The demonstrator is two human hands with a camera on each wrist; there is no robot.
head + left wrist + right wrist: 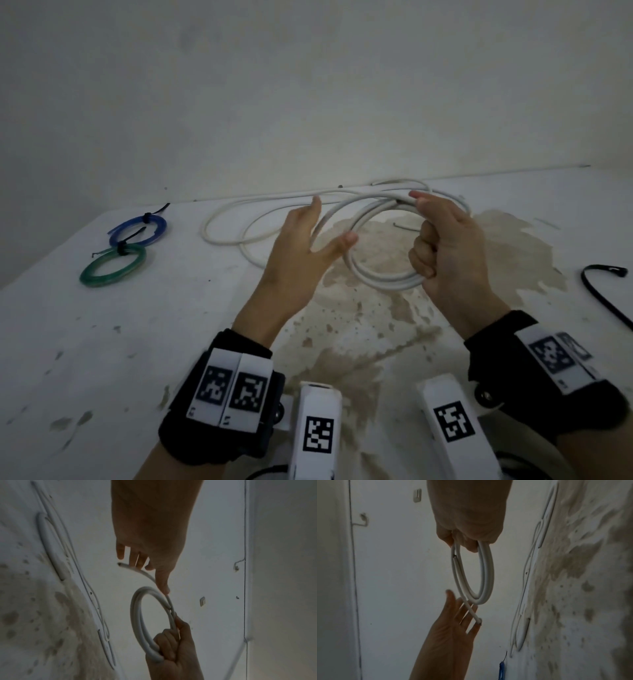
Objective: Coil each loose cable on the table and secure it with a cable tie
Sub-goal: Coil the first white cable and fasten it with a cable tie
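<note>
My right hand [428, 236] grips a white cable coil [376, 277] of a few turns, held above the table. In the right wrist view the coil [485, 574] hangs from the curled fingers [469, 543]. My left hand [322, 226] is open with straight fingers, and the coil's free end [122, 565] lies across them. The same end [476, 620] shows over the left fingers [464, 614] in the right wrist view. A black cable tie [596, 291] lies on the table at the far right.
A second white cable [222, 236] lies loose along the back of the stained white table [171, 325]. A blue coil [137, 228] and a green coil [113, 267], each bound with a black tie, lie at the left. A wall stands close behind.
</note>
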